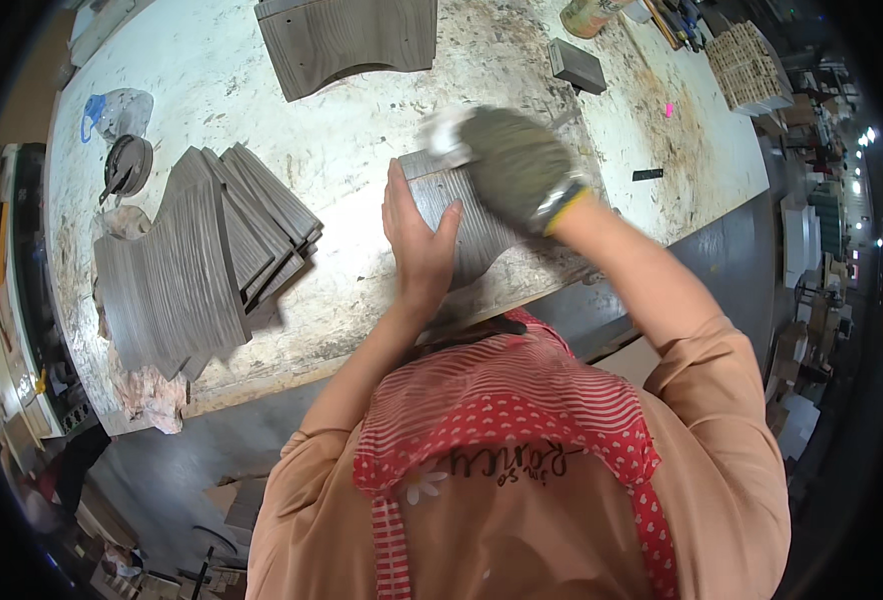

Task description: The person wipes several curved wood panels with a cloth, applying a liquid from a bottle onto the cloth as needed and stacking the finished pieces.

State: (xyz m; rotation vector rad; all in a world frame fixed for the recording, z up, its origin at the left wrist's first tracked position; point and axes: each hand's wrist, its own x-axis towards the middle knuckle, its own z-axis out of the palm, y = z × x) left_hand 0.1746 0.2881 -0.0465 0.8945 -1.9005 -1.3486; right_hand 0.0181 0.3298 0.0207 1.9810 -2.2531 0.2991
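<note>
A grey wood-grain panel (477,240) with a curved edge lies on the worktable in front of me. My left hand (422,240), bare, grips its left side, fingers along the edge and thumb on the top face. Over the panel's far right part is my right hand (522,165), in a dark green work glove with a yellow cuff. It is closed on a white cloth (449,138), which is smeared by motion at the panel's far end. The gloved fingers are mostly hidden, and so is the panel's right side.
Several similar panels (172,275) lie overlapped on the left. Another panel (357,40) is at the far side. A dark grey block (577,66), a jar (590,15), a tape roll (129,165) and a clear plastic bottle (124,113) stand about the stained worktable (362,310).
</note>
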